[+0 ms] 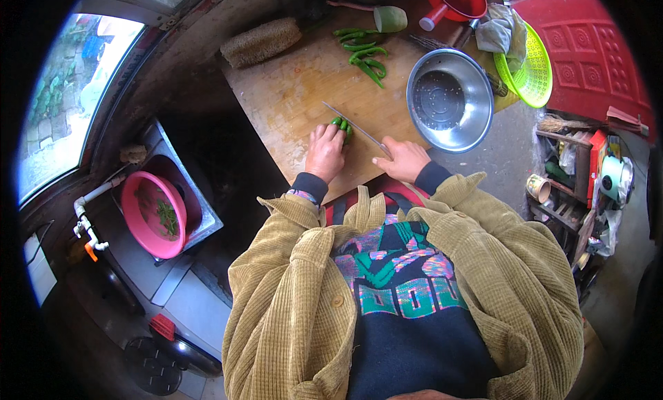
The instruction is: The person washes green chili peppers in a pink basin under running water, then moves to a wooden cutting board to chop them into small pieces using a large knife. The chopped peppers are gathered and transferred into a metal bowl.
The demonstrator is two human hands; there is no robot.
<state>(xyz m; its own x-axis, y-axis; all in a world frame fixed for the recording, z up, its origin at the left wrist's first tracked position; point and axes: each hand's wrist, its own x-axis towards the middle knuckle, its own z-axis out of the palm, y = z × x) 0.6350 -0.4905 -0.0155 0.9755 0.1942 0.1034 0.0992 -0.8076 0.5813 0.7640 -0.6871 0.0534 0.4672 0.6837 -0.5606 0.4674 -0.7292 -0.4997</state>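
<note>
My left hand (326,151) presses a small bunch of green peppers (342,126) down on a wooden board (290,100). Only the ends of the peppers show past my fingertips. In my right hand (403,159) is the handle of a knife (357,127). Its thin blade slants up and to the left, right beside the held peppers; whether it touches them I cannot tell. Farther back on the board lie several long green peppers (365,55). A steel basin (449,101) sits to the right of my right hand, with small bits on its bottom.
A dried loofah (261,42) lies along the board's far left edge. Behind the peppers is a cut pale-green vegetable piece (390,19). A red ladle (456,4) and a yellow-green strainer (538,71) stand at back right. At left, a pink basin (178,208) holds leafy greens in the sink.
</note>
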